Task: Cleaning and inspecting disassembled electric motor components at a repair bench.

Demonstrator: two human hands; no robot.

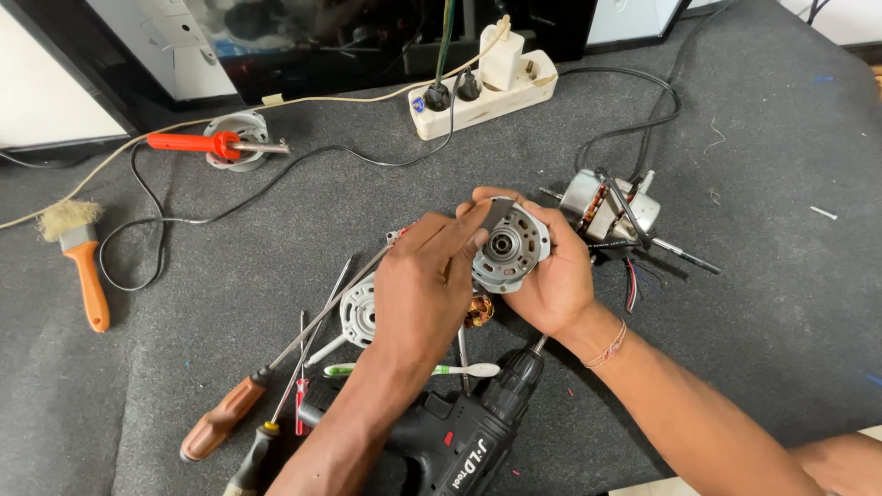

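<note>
grey mat (772,303) — both hands, right hand (551,276) and left hand (423,285), hold motor cover (511,246), seemingly.

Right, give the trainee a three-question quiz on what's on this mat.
1. True or false: the right hand cradles the round metal motor cover.
2. What does the left hand press to that cover's rim? A) grey strip B) toothbrush C) paintbrush
3. Which tool lies nearest the person, below the wrists?

Key: 1 true. 2 A. 3 the black cordless drill.
</note>
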